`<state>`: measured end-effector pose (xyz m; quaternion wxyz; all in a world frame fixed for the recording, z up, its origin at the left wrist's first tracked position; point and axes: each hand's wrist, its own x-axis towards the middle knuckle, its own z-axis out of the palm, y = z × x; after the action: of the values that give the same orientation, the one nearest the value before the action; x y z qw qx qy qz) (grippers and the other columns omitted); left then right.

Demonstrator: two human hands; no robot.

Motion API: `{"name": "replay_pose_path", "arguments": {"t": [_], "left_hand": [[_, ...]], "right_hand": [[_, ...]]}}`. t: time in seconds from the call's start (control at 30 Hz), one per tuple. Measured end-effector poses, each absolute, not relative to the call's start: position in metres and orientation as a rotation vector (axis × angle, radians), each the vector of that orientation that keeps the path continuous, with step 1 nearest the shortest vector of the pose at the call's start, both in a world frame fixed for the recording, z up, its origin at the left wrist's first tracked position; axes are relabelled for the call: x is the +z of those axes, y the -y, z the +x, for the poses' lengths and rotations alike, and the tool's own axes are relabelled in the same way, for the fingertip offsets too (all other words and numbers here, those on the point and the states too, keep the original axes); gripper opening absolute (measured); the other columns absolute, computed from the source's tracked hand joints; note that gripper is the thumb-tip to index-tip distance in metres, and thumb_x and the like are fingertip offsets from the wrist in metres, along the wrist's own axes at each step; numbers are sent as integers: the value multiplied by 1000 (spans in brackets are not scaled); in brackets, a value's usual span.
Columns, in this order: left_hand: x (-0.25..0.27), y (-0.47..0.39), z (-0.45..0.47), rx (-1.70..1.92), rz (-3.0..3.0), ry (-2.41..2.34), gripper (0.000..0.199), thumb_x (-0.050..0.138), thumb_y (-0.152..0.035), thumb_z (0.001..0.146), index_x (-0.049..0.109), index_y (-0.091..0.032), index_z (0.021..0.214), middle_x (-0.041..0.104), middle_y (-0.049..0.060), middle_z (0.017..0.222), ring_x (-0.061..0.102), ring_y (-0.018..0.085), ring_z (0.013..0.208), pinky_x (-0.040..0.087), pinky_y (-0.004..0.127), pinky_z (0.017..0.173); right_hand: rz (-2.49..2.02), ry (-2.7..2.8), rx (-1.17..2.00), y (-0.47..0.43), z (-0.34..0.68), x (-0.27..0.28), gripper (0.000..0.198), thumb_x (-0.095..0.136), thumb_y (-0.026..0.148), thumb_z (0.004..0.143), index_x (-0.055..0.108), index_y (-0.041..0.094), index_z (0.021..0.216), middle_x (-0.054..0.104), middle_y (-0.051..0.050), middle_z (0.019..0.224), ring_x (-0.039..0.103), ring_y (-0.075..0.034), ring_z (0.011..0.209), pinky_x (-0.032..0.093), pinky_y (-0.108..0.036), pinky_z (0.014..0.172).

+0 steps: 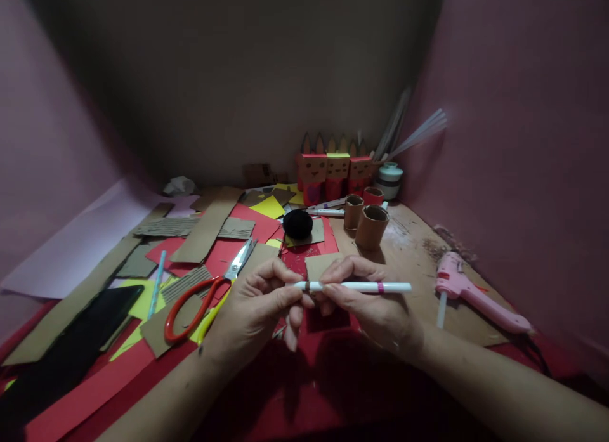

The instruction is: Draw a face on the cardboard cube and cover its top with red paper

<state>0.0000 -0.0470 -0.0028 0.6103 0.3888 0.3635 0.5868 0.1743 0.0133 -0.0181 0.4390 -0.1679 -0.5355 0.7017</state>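
A white marker pen (352,287) with a dark band and a magenta band lies level between my two hands. My left hand (266,299) pinches its left end between thumb and finger. My right hand (375,302) grips the barrel just right of the dark band. Behind the pen, a piece of cardboard (321,264) lies on the red surface, partly hidden by my fingers. Left of my left hand rest scissors (195,309) with red and yellow handles, their blades pointing away from me. A round black object (297,224) sits beyond my hands.
Cardboard strips (209,226) and coloured paper (269,207) cover the left side. Two brown cardboard tubes (372,227) stand at the back right, near several cardboard figures with faces (313,169). A pink glue gun (476,293) lies at the right. Pink walls (523,144) rise on both sides.
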Motion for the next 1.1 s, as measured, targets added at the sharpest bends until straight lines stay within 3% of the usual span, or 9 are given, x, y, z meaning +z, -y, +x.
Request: {"name": "replay_pose_path", "arguments": {"t": [0.13, 0.27, 0.43, 0.57, 0.67, 0.83, 0.97, 1.07, 1.1], "left_hand": [[1, 47, -4, 1340, 956, -888, 22, 86, -25, 77, 66, -19, 83, 77, 1, 69, 65, 13, 44, 55, 20, 36], [9, 43, -25, 1134, 1182, -1062, 41, 85, -24, 79, 67, -25, 116, 75, 1, 77, 67, 15, 53, 57, 22, 45], [15, 42, -30, 1449, 1489, -1273, 34, 74, -23, 89, 71, -36, 120, 74, 1, 103, 61, 9, 67, 52, 17, 60], [27, 48, -5, 1269, 2024, -1274, 40, 61, -16, 94, 70, -38, 126, 66, 5, 132, 67, 18, 99, 55, 26, 82], [31, 52, 5, 1072, 2248, -1211, 31, 53, -14, 98, 76, -28, 112, 71, 8, 115, 68, 22, 99, 55, 28, 82], [19, 54, 2, 861, 2516, -1258, 27, 44, -12, 101, 67, -20, 113, 67, 8, 102, 66, 17, 85, 53, 24, 72], [6, 57, 3, 942, 2680, -1405, 21, 43, -19, 105, 64, -19, 103, 62, 4, 89, 63, 13, 69, 46, 21, 57], [2, 62, 8, 1059, 2725, -1397, 19, 42, -20, 106, 61, -21, 103, 62, 1, 87, 61, 12, 66, 44, 21, 56], [2, 64, 10, 1068, 2704, -1392, 17, 42, -20, 106, 59, -21, 101, 62, 0, 85, 61, 11, 65, 43, 21, 56]], "right_hand": [[-435, 1274, 1825, -17, 172, -13, 21, 88, 32, 76, 74, 17, 80, 73, -1, 70, 66, -12, 60, 53, -24, 56], [-341, 1209, 1986, -25, 172, -4, 27, 87, 36, 75, 69, 17, 71, 63, 3, 48, 53, -9, 40, 43, -20, 41], [-327, 1189, 2347, -23, 175, -8, 43, 85, 47, 73, 59, 17, 57, 52, 7, 38, 32, -4, 28, 32, -17, 29], [-177, 1223, 2716, -18, 178, -12, 45, 79, 46, 80, 56, 17, 54, 48, 7, 38, 32, -4, 28, 33, -15, 29], [-51, 1172, 2863, -15, 183, -13, 44, 74, 45, 81, 54, 18, 52, 41, 8, 35, 30, -5, 28, 32, -14, 27], [6, 944, 3063, -13, 191, -18, 39, 73, 46, 83, 56, 19, 61, 48, 7, 41, 31, -5, 31, 33, -14, 28], [-166, 1065, 2732, -6, 196, -23, 45, 63, 57, 91, 62, 16, 72, 59, 3, 46, 37, -6, 30, 38, -18, 31], [-431, 1175, 2209, 5, 200, -20, 23, 72, 39, 88, 64, 18, 95, 68, 3, 61, 44, -6, 36, 40, -17, 38], [-451, 1224, 2100, 9, 201, -19, 28, 78, 33, 84, 64, 20, 104, 71, 3, 68, 47, -5, 39, 39, -17, 40]]}}
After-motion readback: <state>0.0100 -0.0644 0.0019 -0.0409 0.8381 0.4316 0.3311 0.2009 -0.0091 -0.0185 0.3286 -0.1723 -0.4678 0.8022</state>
